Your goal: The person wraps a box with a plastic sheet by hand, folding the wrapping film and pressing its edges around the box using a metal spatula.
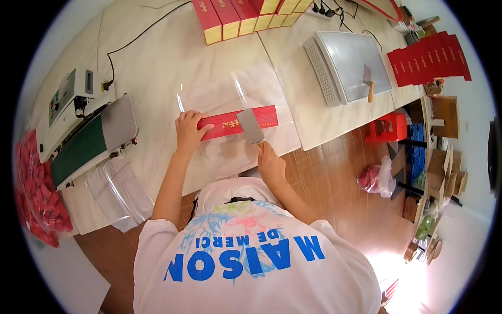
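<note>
A long red box point(219, 124) with gold lettering lies on a clear plastic sheet point(261, 94) on the pale table. My left hand point(192, 128) rests at the box's left end, with the thumb on its top face and the other fingers at the far side. My right hand point(271, 163) is closed round the handle of a scraper. The scraper's flat grey metal blade point(250, 126) lies over the right half of the box and covers part of the lettering. Whether the blade touches the box is hard to tell.
A sealing machine point(68, 112) stands at the left, beside plastic film point(119, 191). Red and gold boxes point(230, 21) are at the back. At the right are a metal-topped device point(353, 57) bearing another scraper point(369, 83), fanned red pieces point(430, 58) and a red stool point(387, 129).
</note>
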Tool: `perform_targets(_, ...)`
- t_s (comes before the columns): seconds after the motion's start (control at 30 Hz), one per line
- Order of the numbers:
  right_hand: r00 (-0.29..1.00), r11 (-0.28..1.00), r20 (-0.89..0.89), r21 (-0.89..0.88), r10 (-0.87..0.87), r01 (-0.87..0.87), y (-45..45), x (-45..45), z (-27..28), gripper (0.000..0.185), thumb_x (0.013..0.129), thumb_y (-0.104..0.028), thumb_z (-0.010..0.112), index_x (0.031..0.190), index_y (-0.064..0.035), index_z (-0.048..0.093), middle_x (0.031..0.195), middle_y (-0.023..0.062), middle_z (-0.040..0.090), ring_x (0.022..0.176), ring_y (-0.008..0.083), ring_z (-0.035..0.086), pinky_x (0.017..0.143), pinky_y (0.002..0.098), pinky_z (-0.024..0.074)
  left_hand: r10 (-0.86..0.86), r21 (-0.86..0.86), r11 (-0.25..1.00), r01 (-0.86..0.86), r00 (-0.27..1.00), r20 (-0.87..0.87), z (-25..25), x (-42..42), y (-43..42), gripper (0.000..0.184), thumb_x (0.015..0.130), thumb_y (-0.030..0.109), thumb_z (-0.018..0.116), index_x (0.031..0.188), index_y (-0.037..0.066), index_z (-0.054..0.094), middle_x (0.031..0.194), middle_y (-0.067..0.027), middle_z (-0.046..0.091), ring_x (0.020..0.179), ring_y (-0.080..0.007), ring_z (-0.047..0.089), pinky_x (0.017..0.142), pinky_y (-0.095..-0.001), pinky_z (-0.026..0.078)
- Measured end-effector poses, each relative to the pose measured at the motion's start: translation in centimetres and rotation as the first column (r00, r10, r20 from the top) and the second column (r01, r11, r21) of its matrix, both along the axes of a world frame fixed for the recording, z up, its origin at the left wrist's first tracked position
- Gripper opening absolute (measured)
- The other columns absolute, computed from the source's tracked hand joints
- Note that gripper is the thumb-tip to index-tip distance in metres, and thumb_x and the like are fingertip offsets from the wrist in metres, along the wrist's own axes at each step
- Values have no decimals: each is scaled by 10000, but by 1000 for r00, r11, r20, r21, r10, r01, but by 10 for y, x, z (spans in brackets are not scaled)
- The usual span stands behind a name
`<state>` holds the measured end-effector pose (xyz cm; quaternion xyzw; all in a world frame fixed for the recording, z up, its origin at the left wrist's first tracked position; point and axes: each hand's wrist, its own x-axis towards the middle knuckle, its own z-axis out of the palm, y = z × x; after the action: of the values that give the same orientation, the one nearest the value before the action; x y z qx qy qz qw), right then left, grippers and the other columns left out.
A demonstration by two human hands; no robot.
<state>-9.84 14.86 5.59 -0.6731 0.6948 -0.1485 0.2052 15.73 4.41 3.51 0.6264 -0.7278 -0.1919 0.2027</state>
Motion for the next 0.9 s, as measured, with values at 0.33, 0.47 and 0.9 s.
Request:
perform_targets(0.33, 956, 979, -215, -70, -200, 189, -10, -23, -2, 212, 1000, -256, 501, 1015, -45, 482, 730, 151, 638, 571, 345, 652, 476, 434, 531, -15, -44, 999, 15, 1000, -1, -7, 3, -2, 334, 761, 349, 786, 1013, 144, 711, 1029, 1, 621, 1048, -240, 515, 942, -402, 367)
perform_targets(0.47, 954, 973, -196, -96, -227, 211, -13, -30, -3, 197, 1000, -255, 498, 1024, -59, 489, 734, 152, 642, 574, 349, 652, 481, 438, 533, -7, -32, 999, 7, 1000, -2, -7, 3, -2, 343, 758, 355, 786, 1020, 146, 713, 1019, -3, 624, 1052, -243, 516, 934, -407, 371)
perform_targets(0.9, 981, 987, -114, 22, -154, 158, -42, -72, 49, 268, 1031, -279, 432, 1166, -72, 537, 906, 201, 684, 808, 408, 661, 661, 486, 514, 281, -167, 946, -277, 960, 0, -24, 26, 18, 341, 832, 323, 728, 1110, 132, 677, 1072, -52, 606, 1056, -268, 549, 924, -411, 410)
